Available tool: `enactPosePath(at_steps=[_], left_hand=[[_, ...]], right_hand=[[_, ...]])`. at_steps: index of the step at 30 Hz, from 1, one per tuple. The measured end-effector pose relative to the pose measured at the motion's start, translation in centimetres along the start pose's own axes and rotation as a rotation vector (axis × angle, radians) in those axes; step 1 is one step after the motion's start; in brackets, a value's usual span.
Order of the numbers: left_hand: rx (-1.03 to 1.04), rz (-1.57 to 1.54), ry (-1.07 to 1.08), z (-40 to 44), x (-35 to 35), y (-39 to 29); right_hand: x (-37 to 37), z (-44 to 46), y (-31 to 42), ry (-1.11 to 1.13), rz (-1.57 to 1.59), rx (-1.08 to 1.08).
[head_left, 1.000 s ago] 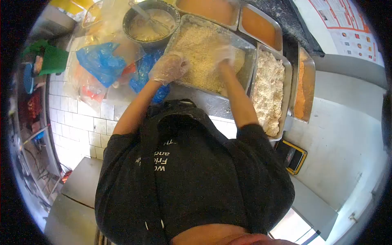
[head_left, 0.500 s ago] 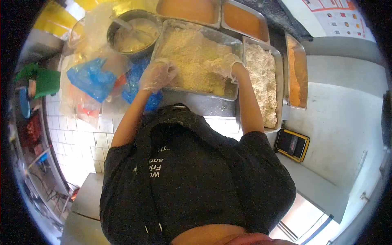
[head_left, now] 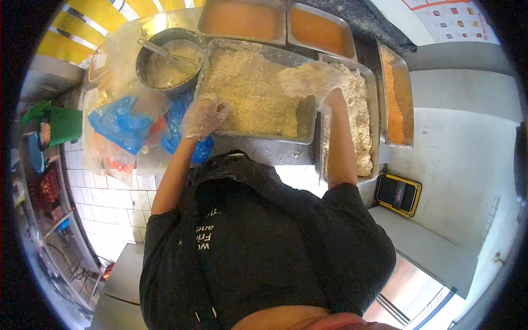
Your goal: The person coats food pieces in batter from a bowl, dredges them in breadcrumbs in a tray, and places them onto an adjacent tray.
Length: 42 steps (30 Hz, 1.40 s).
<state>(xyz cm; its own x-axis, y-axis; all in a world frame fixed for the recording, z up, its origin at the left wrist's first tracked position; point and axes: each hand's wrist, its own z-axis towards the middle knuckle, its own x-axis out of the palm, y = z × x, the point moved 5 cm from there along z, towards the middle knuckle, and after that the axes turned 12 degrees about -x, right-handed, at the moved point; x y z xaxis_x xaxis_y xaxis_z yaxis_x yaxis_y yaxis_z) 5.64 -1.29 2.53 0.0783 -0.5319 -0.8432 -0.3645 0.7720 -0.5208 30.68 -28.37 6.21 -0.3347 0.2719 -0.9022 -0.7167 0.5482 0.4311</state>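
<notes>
A metal tray of yellowish breadcrumbs [head_left: 250, 82] lies in front of me. My left hand [head_left: 204, 116], in a clear plastic glove, is at its near left corner, fingers curled in; whatever they may hold is hidden. Over the tray's right side, my gloved right hand [head_left: 331, 88] is blurred by motion. It grips a flat crumb-coated piece [head_left: 302, 77], whose kind I cannot make out. Right of the crumbs, under my right forearm, is a long tray of pale floury coating [head_left: 358, 118].
A dark pot of pale batter [head_left: 165, 69] with a whisk [head_left: 184, 63] stands back left. Two trays of orange liquid [head_left: 242, 22] [head_left: 319, 33] sit behind. A tray of orange powder [head_left: 395, 104] is far right. Blue plastic bags [head_left: 124, 124] lie left.
My right hand has risen from the crumbs and moved right toward the floury tray, with the coated piece in it. My left hand stays at the tray's left corner. The view has shifted slightly.
</notes>
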Motion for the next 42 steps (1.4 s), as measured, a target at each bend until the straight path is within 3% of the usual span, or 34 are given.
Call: enactPosePath(at_steps=[4,6,7,9,10,11,13,15,16,20,23,24,25,26,28,30,32,34,36,38,39,41,42], left_hand=[[-0.04,-0.024,0.018,0.0,-0.4,-0.3],[-0.058,-0.026,0.024,0.1,-0.6,-0.5],[-0.049,-0.025,0.01,0.2,-0.5,-0.4],[-0.037,-0.018,-0.002,0.3,-0.2,-0.1],[-0.024,0.0,-0.003,0.5,0.2,0.1],[-0.008,0.018,-0.002,0.5,0.3,0.1],[-0.036,-0.01,0.013,0.4,-0.4,-0.4],[-0.068,-0.047,0.028,0.0,-1.0,-1.0],[-0.059,-0.039,0.014,-0.2,-1.3,-1.3],[-0.041,0.005,-0.047,0.2,-0.7,-0.6],[-0.072,-0.048,0.03,0.3,-0.3,-0.3],[-0.073,-0.042,0.024,0.3,-0.2,-0.3],[-0.075,-0.007,0.007,0.4,-0.2,-0.5],[-0.078,0.031,-0.011,0.4,-0.3,-0.4],[-0.104,0.028,0.003,0.1,0.4,-0.1],[-0.114,-0.007,-0.006,0.6,-0.4,-0.1],[-0.078,0.011,-0.028,-0.2,-0.1,0.1],[-0.073,0.055,-0.105,0.5,-0.7,0.6],[-0.051,-0.414,-0.091,0.2,-2.5,0.7],[-0.135,-0.431,-0.162,0.4,-6.4,1.6],[-0.21,-0.459,-0.226,1.0,-8.2,2.7],[-0.261,-0.228,-0.434,3.5,-10.8,7.1],[-0.281,-0.098,-0.365,4.7,-12.0,8.5]], right_hand=[[-8.3,-1.8,-3.7,-0.308,-0.067,0.163],[-12.6,-2.2,-1.5,-0.213,-0.352,0.316],[-12.9,-2.1,-2.4,-0.213,-0.351,0.314],[-14.3,-1.8,-2.5,-0.332,-0.496,0.446],[-14.1,-1.7,-2.9,-0.267,-0.527,0.599],[-13.5,-1.2,-4.0,-0.27,-0.522,0.609],[-9.0,0.7,-10.2,0.104,-0.442,0.832],[-3.4,0.1,-18.0,-0.003,-0.455,0.765],[-2.4,1.4,-18.5,0.185,-0.635,0.483],[-9.8,2.5,-11.9,-0.348,-0.356,0.555],[-13.6,2.2,-7.4,-0.725,-0.262,0.68],[-12.8,2.1,-6.2,-0.754,-0.278,0.77],[-11.3,2.1,-5.6,-0.613,-0.315,0.97],[-7.0,2.4,-7.4,-0.445,-0.387,0.993],[0.3,1.8,-11.7,-0.232,-0.506,0.769],[1.4,2.7,-14.0,-0.175,-0.45,0.561],[-0.1,3.2,-13.8,-0.191,-0.347,0.503],[-2.3,2.8,-9.4,-0.411,-0.409,0.443],[-2.6,0.5,-2.1,-0.684,-0.511,0.342],[-1.4,-1.4,7.6,0.007,-0.328,0.743],[2.5,-2.9,7.2,-0.025,-0.361,0.631],[7.8,-5.6,8.7,-0.061,-0.372,0.538],[9.1,-6.4,11.6,-0.151,-0.293,0.385]])
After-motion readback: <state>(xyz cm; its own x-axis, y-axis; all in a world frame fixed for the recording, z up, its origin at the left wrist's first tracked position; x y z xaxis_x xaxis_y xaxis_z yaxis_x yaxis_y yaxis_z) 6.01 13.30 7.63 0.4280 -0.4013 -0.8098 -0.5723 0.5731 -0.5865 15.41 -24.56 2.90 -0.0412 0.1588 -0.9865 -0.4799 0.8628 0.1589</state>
